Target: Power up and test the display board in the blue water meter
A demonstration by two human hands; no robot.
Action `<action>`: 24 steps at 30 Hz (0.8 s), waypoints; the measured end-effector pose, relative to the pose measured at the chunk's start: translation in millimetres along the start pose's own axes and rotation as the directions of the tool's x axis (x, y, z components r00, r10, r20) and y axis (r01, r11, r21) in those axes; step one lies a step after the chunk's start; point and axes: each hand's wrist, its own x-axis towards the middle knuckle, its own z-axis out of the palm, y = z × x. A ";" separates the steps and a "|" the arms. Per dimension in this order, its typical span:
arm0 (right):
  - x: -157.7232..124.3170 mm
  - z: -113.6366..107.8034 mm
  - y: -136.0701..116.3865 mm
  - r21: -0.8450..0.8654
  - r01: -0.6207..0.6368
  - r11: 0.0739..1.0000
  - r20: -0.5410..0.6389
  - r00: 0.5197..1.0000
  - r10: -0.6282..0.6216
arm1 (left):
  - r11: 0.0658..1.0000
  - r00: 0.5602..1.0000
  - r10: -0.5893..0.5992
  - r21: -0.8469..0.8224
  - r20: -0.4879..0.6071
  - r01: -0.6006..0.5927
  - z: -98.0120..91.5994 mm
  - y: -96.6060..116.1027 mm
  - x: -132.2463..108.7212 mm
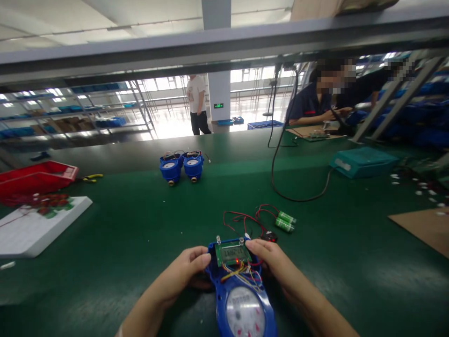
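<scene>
A blue water meter [242,299] with a round dial lies on the green belt [140,224] right in front of me. A small green circuit board [232,254] with a display and a lit red light sits at its far end, with coloured wires below it. My left hand [187,271] grips the meter's left side, thumb by the board. My right hand [271,262] holds the right side, fingertips on the board's corner. Red wires run from the meter to two green batteries [285,221] just beyond.
Two more blue meters [181,166] stand farther back. A red tray [35,178] and a white foam board [31,227] lie left, yellow pliers [91,177] behind. A teal box [361,161] with a black cable and cardboard [423,227] lie right. People work at the far right; another stands behind.
</scene>
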 end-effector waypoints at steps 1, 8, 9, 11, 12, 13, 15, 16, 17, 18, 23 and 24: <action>-1.0 0.5 -1.7 0.008 -0.003 1.000 0.006 1.000 0.003 | 1.000 1.000 -0.002 0.001 -0.001 0.002 0.5 0.8 -0.2; -3.9 1.2 -3.9 0.029 0.026 0.999 0.012 1.000 -0.027 | 0.999 1.000 -0.017 0.027 -0.012 0.018 2.8 3.2 -1.8; -3.4 0.8 -2.5 0.037 0.033 0.999 0.016 0.999 -0.033 | 0.999 1.000 -0.024 0.028 -0.018 0.025 2.8 3.1 -2.2; -2.5 0.0 0.0 0.053 0.046 0.998 0.023 0.999 -0.047 | 0.999 0.999 -0.038 0.020 -0.025 0.039 3.4 3.6 -3.3; -2.1 -0.3 0.8 0.061 0.053 0.997 0.026 0.998 -0.054 | 0.999 0.998 -0.044 0.016 -0.032 0.045 4.3 4.2 -4.1; -1.9 -0.6 1.3 0.071 0.060 0.996 0.030 0.998 -0.062 | 0.999 0.998 -0.050 0.014 -0.046 0.050 5.7 5.0 -5.1; -1.5 -1.0 1.7 0.093 0.067 0.993 0.038 0.997 -0.070 | 0.998 0.993 -0.059 0.007 -0.101 0.060 9.7 7.1 -7.3; -1.3 -1.2 1.9 0.103 0.066 0.992 0.042 0.997 -0.071 | 0.998 0.988 -0.070 -0.002 -0.137 0.070 12.0 8.1 -8.5; -1.1 -1.2 2.3 0.112 0.065 0.992 0.043 0.997 -0.070 | 0.997 0.982 -0.081 -0.017 -0.172 0.079 14.4 9.0 -9.6; -0.8 -1.2 2.8 0.116 0.064 0.991 0.041 0.997 -0.069 | 0.996 0.976 -0.092 -0.036 -0.195 0.086 16.6 9.6 -10.5; -0.5 -1.1 6.6 0.085 0.087 0.993 0.007 0.996 -0.087 | 0.990 0.968 -0.118 -0.099 -0.222 0.098 21.9 9.4 -11.6; -0.6 -1.2 7.1 0.073 0.094 0.993 0.000 0.996 -0.094 | 0.990 0.966 -0.123 -0.102 -0.229 0.101 22.0 9.1 -11.4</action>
